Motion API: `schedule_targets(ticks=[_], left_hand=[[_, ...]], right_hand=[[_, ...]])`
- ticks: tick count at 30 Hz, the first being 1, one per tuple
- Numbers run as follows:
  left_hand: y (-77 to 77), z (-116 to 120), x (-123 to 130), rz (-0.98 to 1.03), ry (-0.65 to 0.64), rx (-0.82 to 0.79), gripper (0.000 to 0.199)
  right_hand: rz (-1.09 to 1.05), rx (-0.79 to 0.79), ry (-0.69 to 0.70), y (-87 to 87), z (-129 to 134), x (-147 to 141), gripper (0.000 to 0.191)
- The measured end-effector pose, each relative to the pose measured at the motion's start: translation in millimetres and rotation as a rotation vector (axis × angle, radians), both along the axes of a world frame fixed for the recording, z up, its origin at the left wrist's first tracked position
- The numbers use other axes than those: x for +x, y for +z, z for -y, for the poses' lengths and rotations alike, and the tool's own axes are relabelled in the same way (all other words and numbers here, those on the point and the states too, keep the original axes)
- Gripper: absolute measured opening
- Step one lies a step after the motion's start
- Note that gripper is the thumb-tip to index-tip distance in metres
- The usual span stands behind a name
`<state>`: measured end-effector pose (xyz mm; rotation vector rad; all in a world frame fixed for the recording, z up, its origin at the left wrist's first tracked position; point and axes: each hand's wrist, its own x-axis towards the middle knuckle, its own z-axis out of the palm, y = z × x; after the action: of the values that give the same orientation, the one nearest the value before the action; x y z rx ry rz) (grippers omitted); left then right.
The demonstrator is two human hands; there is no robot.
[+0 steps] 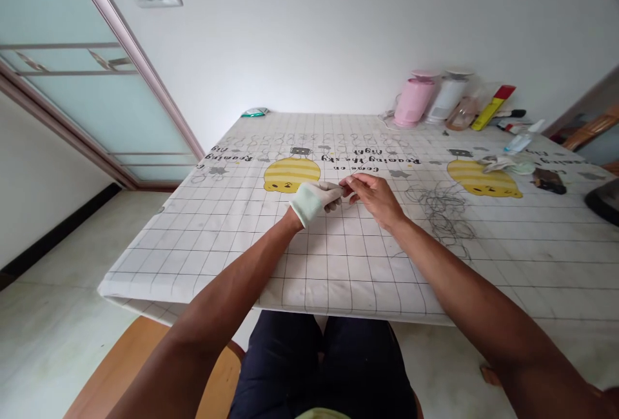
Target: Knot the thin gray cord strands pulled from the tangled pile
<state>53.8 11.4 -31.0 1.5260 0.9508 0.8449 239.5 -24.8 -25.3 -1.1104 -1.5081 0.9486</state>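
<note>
Both pinch apparent wire (pixel 343 191), gloved left hand (pixel 319 198), bare right hand (pixel 371 196): likely light, springy, best held near tips; tangle (pixel 442 213) at three o'clock!

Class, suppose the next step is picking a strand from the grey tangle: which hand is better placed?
Probably the right hand: the tangle lies on its side, close by, and its fingers are bare. The gloved left hand is farther off and would have to reach past it.
</note>
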Motion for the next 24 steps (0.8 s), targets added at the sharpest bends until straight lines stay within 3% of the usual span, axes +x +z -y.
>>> schedule_targets(ticks=[4, 8, 16, 20, 24], left_hand=[[0.6, 2.4, 0.8, -0.092, -0.01, 0.041, 0.027], [3.3, 7.0, 0.8, -0.243, -0.011, 0.123, 0.029], [1.3, 9.4, 3.3, -0.61, -0.016, 0.471, 0.03], [-4.2, 10.5, 1.3, -0.612, -0.05, 0.536, 0.031], [-4.0, 11.4, 2.1, -0.552, 0.021, 0.446, 0.031]], right_hand=[[-0.033, 0.024, -0.032, -11.6, -2.7, -2.5, 0.041], [-0.032, 0.049, -0.061, -11.3, 0.2, -1.9, 0.037], [-0.036, 0.04, -0.133, -6.6, 7.4, 2.4, 0.038], [-0.045, 0.031, -0.191, -3.2, 4.8, 14.3, 0.039], [-0.03, -0.015, -0.161, -2.9, 4.0, 24.0, 0.046]])
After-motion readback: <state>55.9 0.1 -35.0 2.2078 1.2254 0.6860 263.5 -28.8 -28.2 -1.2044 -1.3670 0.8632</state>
